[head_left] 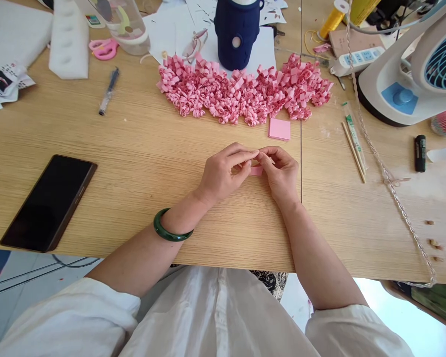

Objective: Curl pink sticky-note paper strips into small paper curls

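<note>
My left hand (225, 171) and my right hand (281, 171) meet at the fingertips over the middle of the table. Both are closed in a pinch around a small pink paper strip (256, 171), part of which shows below the fingers. The fingers hide the rest of it. Just beyond my right hand lies a small stack of pink paper pieces (280, 129). Behind that stack spreads a long heap of curled pink paper flowers (223, 91). A green bangle (171, 233) circles my left wrist.
To the left lie a phone (50, 201), a pen (109, 91) and pink scissors (103, 48). A dark blue cup (238, 37) stands behind the heap. On the right are wooden sticks (354, 151), a black marker (419, 153), a power strip (359, 59), a fan (397, 69) and a twisted cord (375, 148).
</note>
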### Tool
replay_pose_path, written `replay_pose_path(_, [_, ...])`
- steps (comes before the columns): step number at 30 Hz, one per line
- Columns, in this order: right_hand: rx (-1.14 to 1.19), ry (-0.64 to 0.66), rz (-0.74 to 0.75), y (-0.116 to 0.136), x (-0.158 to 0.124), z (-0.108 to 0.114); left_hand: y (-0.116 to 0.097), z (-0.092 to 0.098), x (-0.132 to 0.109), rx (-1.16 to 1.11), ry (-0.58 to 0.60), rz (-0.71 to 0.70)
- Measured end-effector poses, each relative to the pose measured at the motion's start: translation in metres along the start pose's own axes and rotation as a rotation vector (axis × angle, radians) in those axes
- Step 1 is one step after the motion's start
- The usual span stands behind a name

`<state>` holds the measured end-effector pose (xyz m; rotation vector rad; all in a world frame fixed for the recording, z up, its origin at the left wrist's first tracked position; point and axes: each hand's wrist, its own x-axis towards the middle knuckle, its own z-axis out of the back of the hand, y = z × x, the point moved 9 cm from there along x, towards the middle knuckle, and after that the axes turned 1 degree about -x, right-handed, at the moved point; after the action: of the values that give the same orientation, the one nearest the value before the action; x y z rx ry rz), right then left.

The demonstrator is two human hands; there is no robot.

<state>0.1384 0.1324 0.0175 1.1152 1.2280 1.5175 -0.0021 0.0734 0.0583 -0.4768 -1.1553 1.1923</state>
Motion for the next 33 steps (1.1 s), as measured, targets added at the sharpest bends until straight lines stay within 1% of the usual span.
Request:
replay_pose_path(3, [-0.018, 0.010, 0.023, 0.004, 0.000, -0.002, 0.011, 0.006, 0.001, -0.149, -0.059, 0.127])
replay_pose_path(5, [-0.036, 0.020, 0.020, 0.005, 0.000, -0.003, 0.017, 0.008, 0.000, -0.186, -0.079, 0.186])
replay_pose_path(9, [-0.059, 0.036, 0.021, 0.008, 0.000, -0.005, 0.018, 0.005, 0.000, -0.167, -0.059, 0.182])
replay_pose_path(13, [-0.124, 0.044, 0.063, 0.012, -0.001, -0.006, 0.018, 0.006, 0.001, -0.138, -0.087, 0.157])
replay_pose_path(17, [-0.197, 0.047, 0.105, 0.014, -0.002, -0.007, 0.022, 0.006, 0.001, -0.109, -0.088, 0.158])
replay_pose_path(20, [-0.222, 0.048, 0.120, 0.015, -0.002, -0.007, 0.025, 0.008, 0.001, -0.143, -0.104, 0.170])
replay_pose_path(22, [-0.230, 0.046, 0.116, 0.015, -0.003, -0.007, 0.029, 0.007, 0.001, -0.189, -0.101, 0.220])
replay_pose_path(25, [-0.216, 0.041, 0.104, 0.016, -0.002, -0.007, 0.041, 0.002, 0.000, -0.269, -0.063, 0.362])
replay_pose_path(27, [-0.169, 0.053, 0.122, 0.018, -0.003, -0.009, 0.046, -0.001, -0.002, -0.316, -0.058, 0.441])
replay_pose_path(30, [-0.120, 0.072, 0.169, 0.024, -0.004, -0.012, 0.051, -0.001, -0.003, -0.359, -0.087, 0.501])
replay_pose_path(33, [-0.148, 0.071, 0.193, 0.026, -0.006, -0.013, 0.052, -0.001, -0.004, -0.380, -0.120, 0.517])
